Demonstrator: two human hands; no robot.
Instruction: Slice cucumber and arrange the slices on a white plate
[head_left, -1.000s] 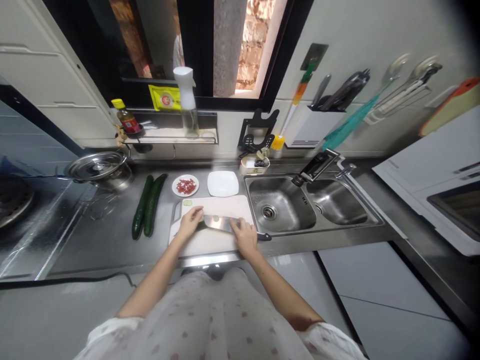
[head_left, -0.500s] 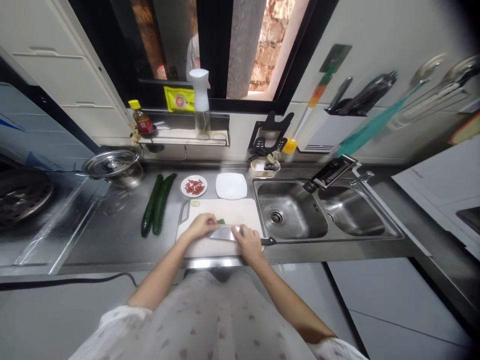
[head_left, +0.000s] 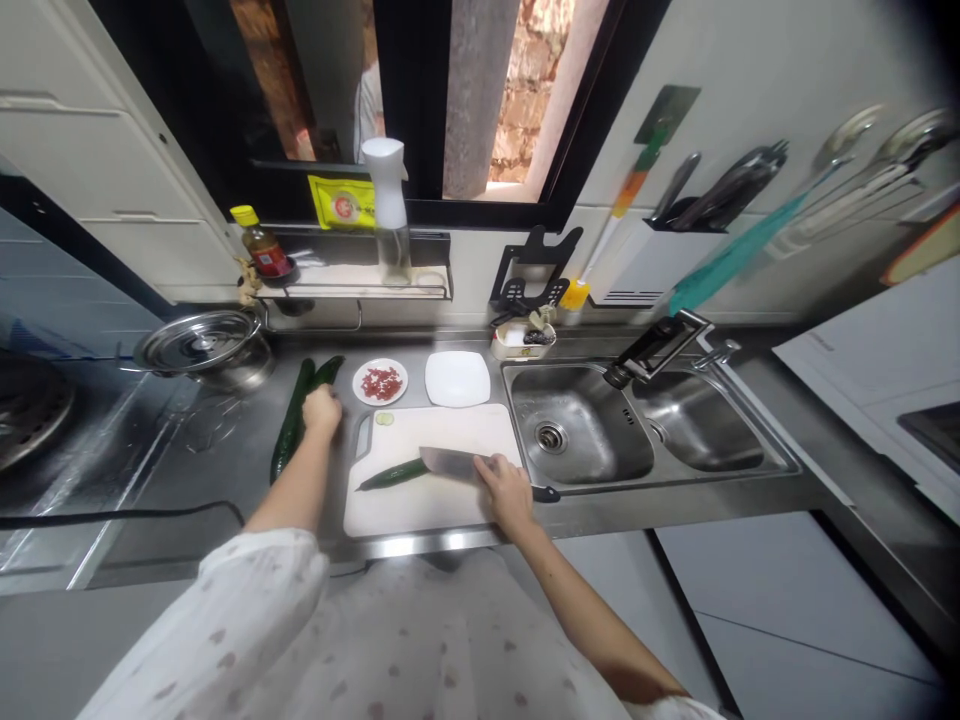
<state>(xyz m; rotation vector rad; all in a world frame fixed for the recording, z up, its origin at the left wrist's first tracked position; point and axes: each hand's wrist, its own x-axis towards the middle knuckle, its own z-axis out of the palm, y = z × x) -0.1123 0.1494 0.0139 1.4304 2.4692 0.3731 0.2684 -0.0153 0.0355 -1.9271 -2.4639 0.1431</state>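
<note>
My right hand (head_left: 508,493) is closed on a kitchen knife (head_left: 450,462), its broad blade over the white cutting board (head_left: 420,515). Beside the blade's left end lies a dark green, tapered piece of cucumber (head_left: 391,473). A few pale cucumber slices (head_left: 384,419) rest at the board's upper left. Out to the left, my left hand (head_left: 321,408) grips the right one of two whole cucumbers (head_left: 328,371). The other cucumber (head_left: 287,440) lies alongside, partly behind the hand and wrist.
Behind the board stand a plate of chopped red pieces (head_left: 381,382) and a white square plate (head_left: 457,379). To the right is a double sink (head_left: 592,470) with a black faucet (head_left: 652,345). A lidded steel pot (head_left: 217,350) stands at the back left.
My left hand has left the board and moved left onto the whole cucumbers. The cucumber piece on the board is now uncovered. My right hand keeps the knife over the board.
</note>
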